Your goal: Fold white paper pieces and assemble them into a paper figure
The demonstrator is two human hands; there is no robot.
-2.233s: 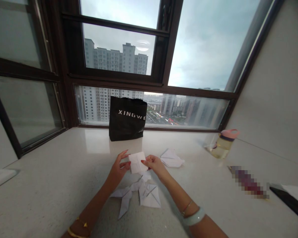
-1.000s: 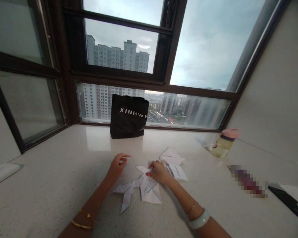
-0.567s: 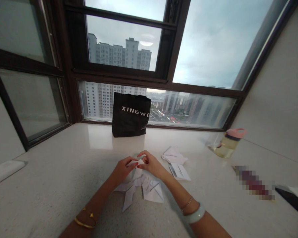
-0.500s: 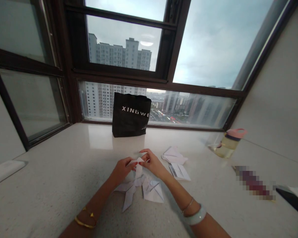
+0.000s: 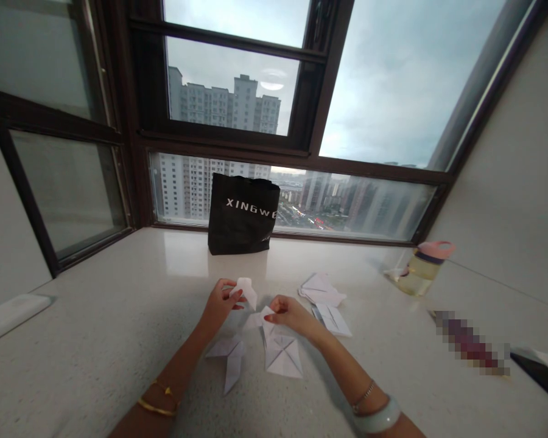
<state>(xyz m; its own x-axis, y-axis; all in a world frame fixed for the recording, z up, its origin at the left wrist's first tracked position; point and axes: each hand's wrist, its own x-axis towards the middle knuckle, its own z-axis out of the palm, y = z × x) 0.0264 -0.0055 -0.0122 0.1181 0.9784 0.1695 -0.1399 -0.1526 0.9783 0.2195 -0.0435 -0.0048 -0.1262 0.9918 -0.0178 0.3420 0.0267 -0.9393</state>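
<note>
My left hand [image 5: 218, 304] is raised a little above the white counter [image 5: 95, 328] and pinches a small folded piece of white paper [image 5: 246, 288]. My right hand [image 5: 288, 314] rests lower and pinches the tip of another white folded paper [image 5: 261, 318]. Under and in front of both hands lie two creased white sheets, a long-armed one [image 5: 231, 358] on the left and a squarish one [image 5: 283, 357] on the right.
A black paper bag [image 5: 242, 214] stands at the window. More folded papers [image 5: 320, 289] and a small flat folded piece [image 5: 334, 319] lie right of my hands. A bottle with a pink lid [image 5: 421, 267] stands far right. A pale flat object [image 5: 7, 310] lies at the left edge.
I set down the folded square to the right, then both hands met over one paper; now they have parted, the left lifting a small folded piece, the right holding another lower down.
</note>
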